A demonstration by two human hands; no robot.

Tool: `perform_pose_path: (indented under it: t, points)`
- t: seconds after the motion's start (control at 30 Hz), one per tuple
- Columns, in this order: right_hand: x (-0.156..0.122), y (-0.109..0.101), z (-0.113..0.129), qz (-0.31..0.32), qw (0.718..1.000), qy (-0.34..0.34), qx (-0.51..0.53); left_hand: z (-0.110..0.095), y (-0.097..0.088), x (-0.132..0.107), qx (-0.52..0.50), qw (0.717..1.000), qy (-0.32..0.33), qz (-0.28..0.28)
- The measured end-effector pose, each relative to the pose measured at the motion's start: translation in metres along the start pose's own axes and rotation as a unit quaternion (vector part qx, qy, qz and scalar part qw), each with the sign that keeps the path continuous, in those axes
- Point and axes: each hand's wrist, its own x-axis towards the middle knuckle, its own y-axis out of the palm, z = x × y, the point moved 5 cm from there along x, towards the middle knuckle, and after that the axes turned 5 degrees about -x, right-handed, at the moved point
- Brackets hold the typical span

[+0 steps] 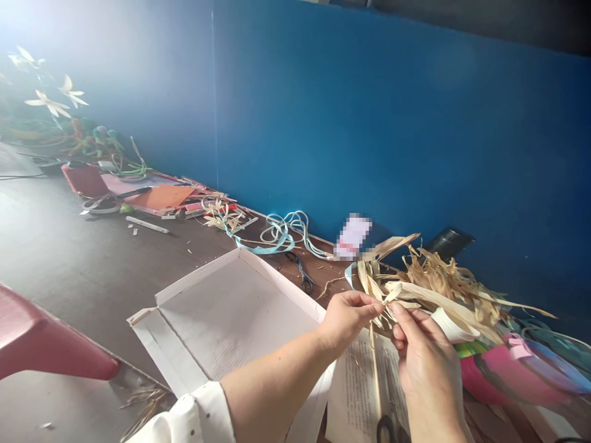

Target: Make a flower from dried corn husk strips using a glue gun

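Note:
My left hand (351,317) and my right hand (427,351) meet at the right of the table, both closed. Pinched between their fingertips is a small corn husk flower (391,294) with pale petals. A thin stem-like strip (376,369) hangs below the fingers. Under the hands lies a printed sheet (348,384), with a dark scissor handle (384,426) at its lower end. Just behind the hands, dried corn husks (443,277) are heaped beside a white cup (455,326). The exact grip of each finger is partly hidden.
A shallow white box (249,307) stands left of my hands. Scissors (302,274) and a pale blue cord (289,231) lie behind it. Pink containers (503,369) are at right, a red stool (50,338) at left. The blue wall (346,123) borders the table.

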Motion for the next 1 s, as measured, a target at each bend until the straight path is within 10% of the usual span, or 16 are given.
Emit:
perform_pose_path:
  t: [1.0]
  points:
    - [0.0044,-0.0055,-0.0005,0.034,0.999,-0.019,-0.033,0.0002,-0.0004,0.0017,0.022,1.0,-0.013,0.008]
